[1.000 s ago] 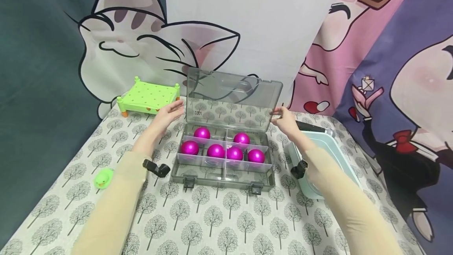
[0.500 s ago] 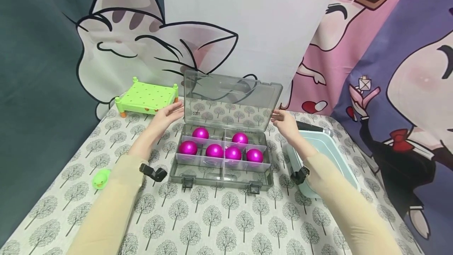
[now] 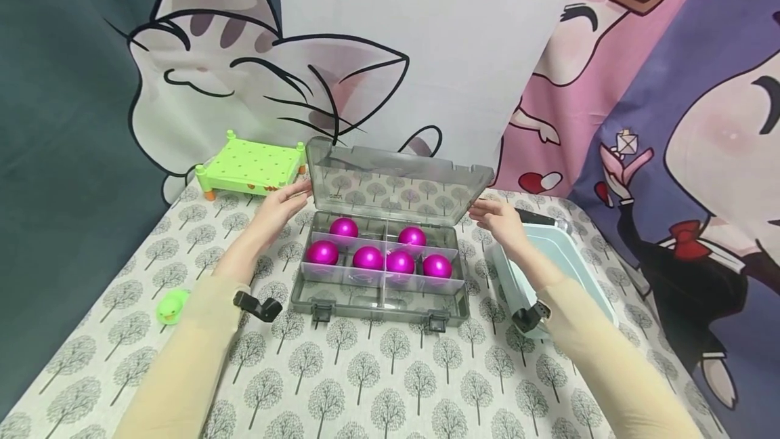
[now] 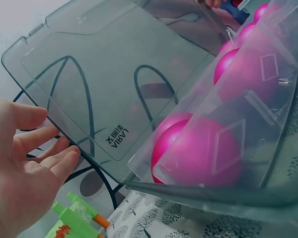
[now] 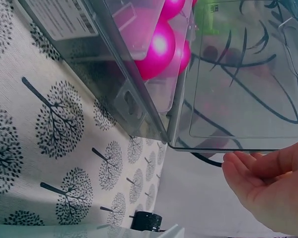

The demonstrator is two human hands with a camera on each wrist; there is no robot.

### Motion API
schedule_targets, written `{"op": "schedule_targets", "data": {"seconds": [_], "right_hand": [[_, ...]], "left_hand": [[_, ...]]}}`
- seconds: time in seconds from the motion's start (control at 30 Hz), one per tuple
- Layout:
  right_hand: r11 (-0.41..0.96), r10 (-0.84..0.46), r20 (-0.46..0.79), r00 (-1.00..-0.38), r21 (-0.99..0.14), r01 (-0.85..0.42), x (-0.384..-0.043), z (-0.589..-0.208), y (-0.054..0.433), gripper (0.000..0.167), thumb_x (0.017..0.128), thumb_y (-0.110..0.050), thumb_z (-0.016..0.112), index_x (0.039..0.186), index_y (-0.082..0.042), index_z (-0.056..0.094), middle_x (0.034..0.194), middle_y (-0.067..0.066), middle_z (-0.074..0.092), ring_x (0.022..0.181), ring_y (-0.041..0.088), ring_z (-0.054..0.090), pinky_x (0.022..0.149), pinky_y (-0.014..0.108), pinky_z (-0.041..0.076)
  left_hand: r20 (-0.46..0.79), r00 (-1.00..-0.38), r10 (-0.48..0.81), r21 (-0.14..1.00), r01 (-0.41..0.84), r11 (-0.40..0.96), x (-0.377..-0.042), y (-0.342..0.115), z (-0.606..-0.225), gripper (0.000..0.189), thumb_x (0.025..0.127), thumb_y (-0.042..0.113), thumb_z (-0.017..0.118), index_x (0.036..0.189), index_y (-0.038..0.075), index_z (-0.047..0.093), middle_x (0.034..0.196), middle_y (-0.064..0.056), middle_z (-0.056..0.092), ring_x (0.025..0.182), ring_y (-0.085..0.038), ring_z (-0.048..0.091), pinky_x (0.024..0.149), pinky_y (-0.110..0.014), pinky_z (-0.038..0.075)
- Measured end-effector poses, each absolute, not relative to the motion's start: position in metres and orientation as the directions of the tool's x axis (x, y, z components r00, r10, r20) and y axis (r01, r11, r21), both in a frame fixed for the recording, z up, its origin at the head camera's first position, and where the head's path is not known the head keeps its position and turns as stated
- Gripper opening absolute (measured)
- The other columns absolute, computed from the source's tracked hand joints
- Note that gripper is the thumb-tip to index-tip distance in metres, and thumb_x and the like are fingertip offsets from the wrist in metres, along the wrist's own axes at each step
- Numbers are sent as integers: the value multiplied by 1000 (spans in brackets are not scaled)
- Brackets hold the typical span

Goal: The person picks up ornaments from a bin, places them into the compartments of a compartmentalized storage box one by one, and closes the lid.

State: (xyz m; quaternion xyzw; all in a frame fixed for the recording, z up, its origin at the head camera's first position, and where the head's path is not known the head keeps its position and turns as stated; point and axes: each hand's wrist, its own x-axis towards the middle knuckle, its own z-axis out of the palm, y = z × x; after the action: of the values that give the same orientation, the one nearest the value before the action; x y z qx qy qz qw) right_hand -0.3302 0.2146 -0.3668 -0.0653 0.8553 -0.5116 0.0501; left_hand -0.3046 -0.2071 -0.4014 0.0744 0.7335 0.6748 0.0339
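Observation:
A grey see-through divided box stands in the middle of the table. Its lid is raised and leans forward over the back row. Shiny magenta balls sit in the back and middle compartments; the front ones hold none. My left hand is at the lid's left edge. In the left wrist view its slightly bent fingers touch that edge from behind. On the other side, my right hand touches the lid's right edge with its fingertips, seen close in the right wrist view.
A lime-green toy bed with orange feet stands at the back left. Near my left forearm lies a green rubber duck. A pale blue tub is under my right arm, with a black-handled object behind it.
The lid has tipped forward, its top edge now lower and nearer. Both hands have stayed at its side edges, the right one shifting slightly outward. The balls stay in their compartments.

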Motion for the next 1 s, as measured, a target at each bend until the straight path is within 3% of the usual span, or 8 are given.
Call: {"op": "schedule_targets", "data": {"seconds": [0.2,0.27,0.37,0.43,0.53,0.63,0.77,1.0], "right_hand": [[467,-185,-21,-982,-881,-69,-318,-368,218,41,96,6,30,131,20,44,131,38,51,126,46,51,98,23,53],[468,-190,-35,-981,-882,-59,-315,-368,219,41,94,7,31,132,19,44,131,39,51,124,44,54,100,26,53],[480,-189,-76,-979,-877,-25,-310,-369,220,45,93,9,34,136,16,43,136,36,49,114,32,64,107,36,49],[507,-189,-98,-977,-862,-11,-307,-370,220,45,94,6,38,138,13,43,140,33,47,103,18,66,110,41,46],[547,-196,-123,-973,-837,-4,-302,-371,219,40,96,1,43,135,14,46,137,33,50,94,6,61,107,41,48],[546,-214,-144,-966,-838,4,-297,-372,216,40,96,3,45,133,17,46,132,37,53,101,23,67,104,38,51],[557,-218,-175,-960,-830,25,-291,-374,212,40,95,4,45,132,20,44,129,38,54,116,43,60,103,40,51],[619,-213,-197,-957,-785,23,-287,-380,209,40,95,2,45,132,18,45,121,35,60,114,44,61,104,47,50]], "left_hand": [[76,-988,135,997,79,16,-294,-209,-409,48,102,4,39,146,-11,28,153,-28,32,143,-37,33,116,-26,35],[76,-989,128,997,76,0,-290,-210,-412,48,102,3,39,145,-14,27,151,-31,32,140,-31,41,113,-22,38],[63,-990,125,998,63,-1,-284,-213,-417,48,101,3,41,145,-12,28,152,-30,31,125,-11,56,109,-17,40],[60,-990,129,998,64,21,-281,-215,-420,48,101,5,42,145,-11,31,152,-30,31,113,2,58,106,-13,42],[62,-987,150,997,68,37,-278,-218,-423,46,101,6,43,143,-10,35,150,-30,34,106,8,58,101,-10,44],[55,-982,179,998,62,34,-276,-221,-426,46,101,8,44,141,-13,35,145,-33,37,105,7,60,98,-9,46],[30,-978,208,998,39,42,-274,-224,-430,46,101,7,44,140,-15,35,143,-35,39,101,7,62,98,-11,47],[-19,-972,234,999,-8,47,-273,-226,-434,46,101,7,45,141,-13,36,143,-33,40,106,1,64,97,-14,49]]}}
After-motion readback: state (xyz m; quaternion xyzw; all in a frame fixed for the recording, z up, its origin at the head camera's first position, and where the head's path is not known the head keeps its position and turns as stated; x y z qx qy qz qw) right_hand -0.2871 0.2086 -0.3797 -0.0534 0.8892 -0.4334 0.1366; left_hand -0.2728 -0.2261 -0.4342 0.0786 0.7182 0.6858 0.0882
